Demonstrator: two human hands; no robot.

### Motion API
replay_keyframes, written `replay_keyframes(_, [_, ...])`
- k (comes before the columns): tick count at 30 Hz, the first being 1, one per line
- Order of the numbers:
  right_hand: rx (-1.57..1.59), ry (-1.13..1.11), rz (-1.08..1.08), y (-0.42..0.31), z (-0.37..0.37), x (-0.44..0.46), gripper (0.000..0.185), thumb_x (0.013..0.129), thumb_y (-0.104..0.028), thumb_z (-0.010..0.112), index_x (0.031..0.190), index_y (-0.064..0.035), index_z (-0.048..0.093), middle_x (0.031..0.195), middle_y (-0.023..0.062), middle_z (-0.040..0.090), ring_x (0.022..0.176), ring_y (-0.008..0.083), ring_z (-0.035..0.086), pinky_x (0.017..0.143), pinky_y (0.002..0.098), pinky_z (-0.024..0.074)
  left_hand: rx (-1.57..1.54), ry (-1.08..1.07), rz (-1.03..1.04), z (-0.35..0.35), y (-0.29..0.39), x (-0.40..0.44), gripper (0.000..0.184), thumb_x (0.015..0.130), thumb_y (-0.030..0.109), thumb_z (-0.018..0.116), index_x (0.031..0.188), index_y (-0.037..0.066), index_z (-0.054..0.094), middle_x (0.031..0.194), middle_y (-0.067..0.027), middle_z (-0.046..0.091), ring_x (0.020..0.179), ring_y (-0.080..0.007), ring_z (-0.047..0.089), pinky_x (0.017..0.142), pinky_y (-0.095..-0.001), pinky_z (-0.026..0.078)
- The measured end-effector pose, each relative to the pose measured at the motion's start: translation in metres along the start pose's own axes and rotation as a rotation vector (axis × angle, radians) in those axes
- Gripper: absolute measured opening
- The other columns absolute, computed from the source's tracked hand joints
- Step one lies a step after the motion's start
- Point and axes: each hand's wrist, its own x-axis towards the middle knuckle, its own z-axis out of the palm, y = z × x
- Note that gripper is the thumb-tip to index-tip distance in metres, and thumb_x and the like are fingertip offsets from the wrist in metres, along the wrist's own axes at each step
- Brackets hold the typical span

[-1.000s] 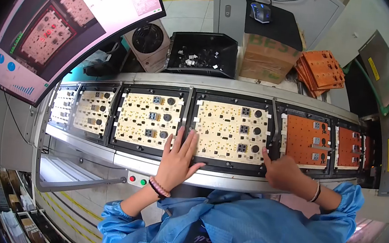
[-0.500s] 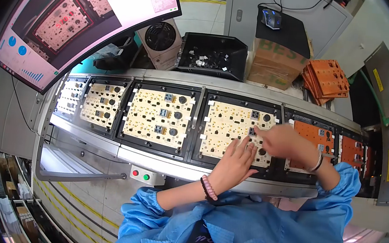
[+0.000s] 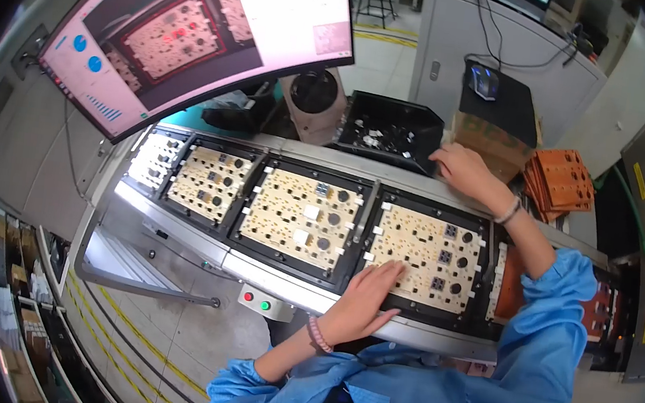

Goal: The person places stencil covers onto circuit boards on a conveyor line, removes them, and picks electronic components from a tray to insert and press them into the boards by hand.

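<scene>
My left hand (image 3: 363, 298) lies with fingers stretched out over the lower left edge of a cream circuit board (image 3: 420, 252) in a black frame. This board carries dark square blocks and round black parts along its right side. My right hand (image 3: 465, 174) is beyond the board, at the right rim of a black bin (image 3: 391, 126) holding small white and dark pieces. Its fingers are bent together; whatever they hold, if anything, is hidden. To the left, another cream circuit board (image 3: 289, 218) shows one dark block and two white squares.
A large monitor (image 3: 199, 28) overhangs the line's left end. Behind stand a cardboard box (image 3: 492, 145) with a mouse (image 3: 483, 82) on top and stacked orange boards (image 3: 559, 185). A red and green button box (image 3: 265, 304) is fixed below the front rail.
My right hand has left the cream board and moved back to the bin's rim. My left hand stays at the board's lower edge. Two blocks on the neighbouring board now look white.
</scene>
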Motion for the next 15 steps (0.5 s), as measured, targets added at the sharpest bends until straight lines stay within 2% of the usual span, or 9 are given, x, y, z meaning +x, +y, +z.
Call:
replay_keyframes(2, [-0.129,-0.017,-0.018,0.014,0.022,0.046,0.023,0.089,-0.009,0.062,0.110,-0.0046,0.070,0.114,0.0138,0.067,0.112,0.0315,0.060,0.089,0.0422,0.0504,-0.055,0.051,-0.089,-0.004,-0.020,-0.012,0.069,0.090,0.012,0.066,0.151,0.001,0.036,0.133,-0.0192,0.057,0.125,-0.0367,0.052,0.107,-0.0446,0.039])
replay_keyframes(3, [-0.139,-0.074,0.014,0.011,0.028,0.062,0.024,0.087,-0.010,0.067,0.111,-0.0065,0.070,0.115,0.0131,0.065,0.115,0.0323,0.057,0.091,0.0406,0.0499,-0.043,0.189,-0.067,-0.004,-0.023,-0.013,0.055,0.089,0.005,0.063,0.142,0.001,0.049,0.111,-0.0158,0.064,0.103,-0.0337,0.058,0.095,-0.0425,0.044])
replay_keyframes(6, [-0.205,-0.103,-0.080,0.050,0.090,0.096,0.022,0.085,-0.012,0.071,0.106,-0.0068,0.069,0.109,0.0140,0.067,0.110,0.0334,0.061,0.088,0.0430,0.0514,-0.089,0.248,-0.096,-0.006,-0.024,-0.022,0.048,0.090,0.005,0.061,0.137,0.002,0.052,0.112,-0.0150,0.064,0.102,-0.0343,0.058,0.092,-0.0426,0.045])
replay_keyframes(7, [-0.158,-0.093,-0.042,0.046,0.090,0.104,0.021,0.084,-0.014,0.073,0.103,-0.0069,0.068,0.106,0.0143,0.068,0.106,0.0343,0.063,0.086,0.0443,0.0523,-0.069,0.320,-0.048,-0.006,-0.024,-0.020,0.039,0.089,0.004,0.061,0.128,0.001,0.060,0.102,-0.0147,0.064,0.093,-0.0332,0.058,0.084,-0.0407,0.046])
replay_keyframes(9, [-0.090,0.008,-0.035,0.044,0.095,0.112,0.022,0.077,-0.014,0.079,0.094,-0.0054,0.068,0.094,0.0149,0.070,0.093,0.0352,0.069,0.078,0.0457,0.0570,-0.061,0.308,-0.029,-0.004,-0.026,-0.022,0.038,0.089,0.003,0.060,0.127,0.003,0.061,0.100,-0.0133,0.064,0.093,-0.0327,0.058,0.084,-0.0408,0.046])
replay_keyframes(12, [-0.035,0.034,-0.012,0.040,0.092,0.111,0.021,0.077,-0.012,0.079,0.092,-0.0047,0.066,0.092,0.0162,0.070,0.092,0.0361,0.069,0.077,0.0459,0.0561,-0.057,0.263,-0.028,-0.004,-0.029,-0.024,0.036,0.089,0.003,0.059,0.125,0.005,0.062,0.099,-0.0115,0.064,0.091,-0.0308,0.059,0.084,-0.0404,0.046])
replay_keyframes(15, [0.058,0.041,0.070,0.033,0.085,0.105,0.014,0.084,-0.012,0.074,0.096,-0.0068,0.069,0.095,0.0165,0.071,0.093,0.0368,0.069,0.079,0.0455,0.0560,-0.053,0.238,-0.009,-0.003,-0.033,-0.028,0.036,0.089,0.002,0.058,0.125,0.007,0.063,0.098,-0.0101,0.064,0.090,-0.0291,0.060,0.084,-0.0397,0.045])
